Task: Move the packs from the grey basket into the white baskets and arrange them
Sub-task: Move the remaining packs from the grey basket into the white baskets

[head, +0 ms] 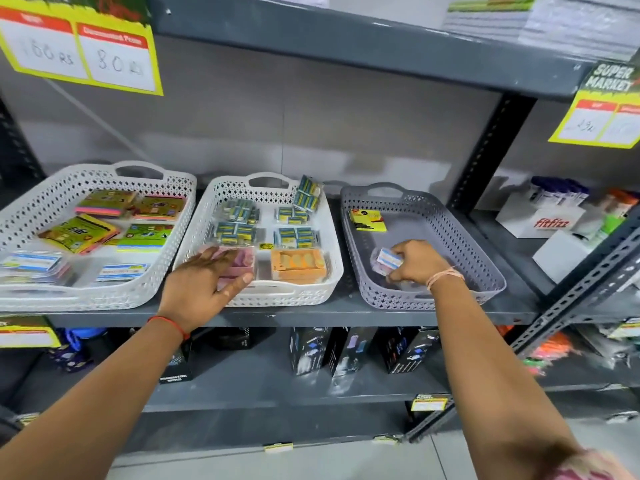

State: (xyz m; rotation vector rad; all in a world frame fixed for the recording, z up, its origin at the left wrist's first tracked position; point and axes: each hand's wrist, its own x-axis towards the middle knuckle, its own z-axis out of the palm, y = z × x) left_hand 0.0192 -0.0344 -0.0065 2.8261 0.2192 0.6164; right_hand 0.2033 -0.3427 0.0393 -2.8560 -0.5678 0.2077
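The grey basket (pixel 460 237) stands on the shelf at the right. In it lie a yellow-and-black pack (pixel 367 220) at the back left and a clear pack with a blue-white label (pixel 388 259) near the front. My right hand (pixel 417 263) is closed around that clear pack inside the grey basket. The middle white basket (pixel 332 237) holds several blue-yellow packs, an orange pack (pixel 299 266) and a pink pack (pixel 239 263). My left hand (pixel 204 280) grips the pink pack at the basket's front left. The left white basket (pixel 52 188) holds several colourful packs.
A dark metal shelf (pixel 311 315) carries all three baskets. White boxes (pixel 550 223) and bottles stand to the right beyond a slotted upright. Black boxes (pixel 346 348) fill the shelf below. Yellow price signs (pixel 83 50) hang from the shelf above.
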